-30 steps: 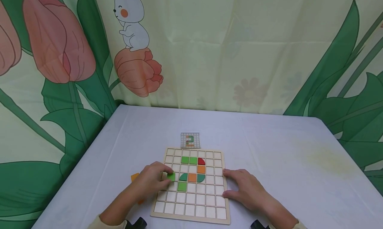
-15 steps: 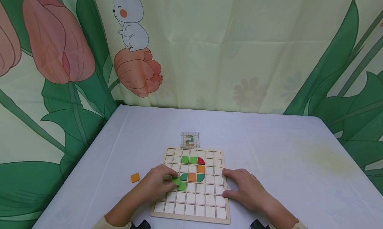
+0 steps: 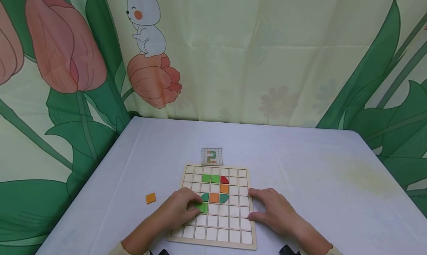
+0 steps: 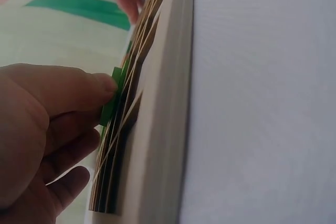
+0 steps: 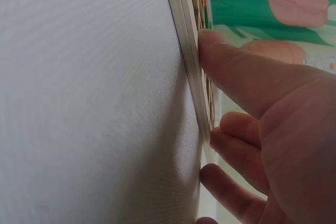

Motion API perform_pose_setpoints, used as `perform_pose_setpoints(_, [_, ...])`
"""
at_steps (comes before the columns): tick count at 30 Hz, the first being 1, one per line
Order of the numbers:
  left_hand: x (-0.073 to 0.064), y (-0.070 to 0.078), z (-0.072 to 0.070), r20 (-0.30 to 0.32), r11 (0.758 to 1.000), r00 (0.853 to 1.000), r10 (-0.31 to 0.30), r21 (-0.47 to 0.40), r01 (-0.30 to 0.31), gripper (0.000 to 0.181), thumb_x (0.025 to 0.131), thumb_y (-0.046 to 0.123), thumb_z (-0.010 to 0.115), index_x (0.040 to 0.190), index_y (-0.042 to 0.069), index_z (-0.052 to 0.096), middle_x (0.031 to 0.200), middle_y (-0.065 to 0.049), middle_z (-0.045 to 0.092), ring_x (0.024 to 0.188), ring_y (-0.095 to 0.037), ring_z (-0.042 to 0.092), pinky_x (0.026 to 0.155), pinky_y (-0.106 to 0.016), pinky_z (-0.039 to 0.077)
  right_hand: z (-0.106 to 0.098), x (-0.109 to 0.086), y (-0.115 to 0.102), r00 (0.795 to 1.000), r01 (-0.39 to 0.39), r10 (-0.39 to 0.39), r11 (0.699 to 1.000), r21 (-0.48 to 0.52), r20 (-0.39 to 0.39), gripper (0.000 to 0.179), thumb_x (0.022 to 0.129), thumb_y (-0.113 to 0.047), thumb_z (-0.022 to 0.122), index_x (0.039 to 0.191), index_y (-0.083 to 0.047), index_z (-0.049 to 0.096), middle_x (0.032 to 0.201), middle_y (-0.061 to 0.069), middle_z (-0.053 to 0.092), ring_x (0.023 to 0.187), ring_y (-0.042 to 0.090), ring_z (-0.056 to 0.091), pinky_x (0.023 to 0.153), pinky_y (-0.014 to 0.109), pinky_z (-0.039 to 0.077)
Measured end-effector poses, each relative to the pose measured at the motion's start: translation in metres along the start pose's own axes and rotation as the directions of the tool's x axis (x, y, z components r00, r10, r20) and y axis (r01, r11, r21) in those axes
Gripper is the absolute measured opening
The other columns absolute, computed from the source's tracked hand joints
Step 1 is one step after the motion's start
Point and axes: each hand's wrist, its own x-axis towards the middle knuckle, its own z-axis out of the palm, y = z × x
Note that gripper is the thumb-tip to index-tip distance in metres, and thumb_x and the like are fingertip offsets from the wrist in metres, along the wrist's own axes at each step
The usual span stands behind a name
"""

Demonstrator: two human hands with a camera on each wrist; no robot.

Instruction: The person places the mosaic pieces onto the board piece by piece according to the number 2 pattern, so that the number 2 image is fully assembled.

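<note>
My left hand (image 3: 181,208) is over the left part of a wooden grid board (image 3: 213,244). Between thumb and fingers it pinches a green square tile (image 4: 109,100), standing close against the board's grid in the left wrist view. From the head view this tile overlaps the green square (image 3: 204,208) set in the grid. Higher in the grid lie two more green squares (image 3: 211,178), a red rounded piece (image 3: 224,180), orange squares (image 3: 214,198) and dark green rounded pieces (image 3: 224,198). My right hand (image 3: 275,210) rests its thumb and fingertips along the board's right edge.
A small card (image 3: 212,156) printed with a coloured figure on a grid lies just beyond the board. One loose orange tile (image 3: 151,198) is on the white tablecloth (image 3: 300,166) to the left. A printed curtain (image 3: 233,55) hangs behind the table.
My left hand has moved right and slightly nearer over the board with the green tile, from the grid's left columns to the placed green square. My right hand has stayed put.
</note>
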Motion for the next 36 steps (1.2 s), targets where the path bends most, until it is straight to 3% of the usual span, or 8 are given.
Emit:
perform_pose_setpoints(13, [-0.002,0.001,0.001,0.013,0.998,1.000,0.021,0.059,-0.022,0.015,0.085,0.019,0.081,0.100,0.018,0.076,0.097,0.015,0.062,0.094,-0.005,0.056,0.084,-0.030,0.051,0.002,0.001,0.000,1.000,-0.023,0.023,1.000,0.015,0.011,0.061,0.080,-0.041,0.081,0.132,-0.013,0.064,0.136,-0.005,0.060,0.121,0.023,0.053,0.098,0.048,0.043])
perform_pose_setpoints(18, [-0.004,0.002,0.000,-0.003,0.996,0.998,0.058,0.075,-0.057,0.016,0.085,0.019,0.082,0.099,0.017,0.076,0.096,0.015,0.064,0.092,-0.005,0.056,0.082,-0.029,0.051,0.001,0.001,-0.001,1.000,-0.028,0.028,0.999,0.021,0.015,0.062,0.081,-0.042,0.081,0.133,-0.013,0.064,0.137,-0.005,0.059,0.122,0.023,0.052,0.099,0.049,0.043])
perform_pose_setpoints(24, [-0.008,0.004,0.001,-0.006,0.993,0.995,0.103,0.061,-0.102,0.015,0.084,0.016,0.082,0.098,0.015,0.076,0.095,0.014,0.064,0.091,-0.004,0.055,0.081,-0.028,0.051,0.000,0.001,-0.001,0.999,-0.028,0.028,0.999,0.023,0.016,0.062,0.081,-0.042,0.080,0.133,-0.013,0.064,0.137,-0.005,0.059,0.122,0.023,0.052,0.099,0.049,0.043])
perform_pose_setpoints(36, [-0.014,0.006,0.004,0.003,0.991,0.992,0.128,0.034,-0.128,0.015,0.085,0.011,0.079,0.099,0.016,0.074,0.095,0.016,0.061,0.091,-0.003,0.053,0.082,-0.027,0.050,0.000,0.000,-0.001,1.000,-0.011,0.011,1.000,0.013,0.007,0.061,0.081,-0.041,0.081,0.132,-0.012,0.064,0.136,-0.003,0.060,0.122,0.024,0.053,0.099,0.049,0.043])
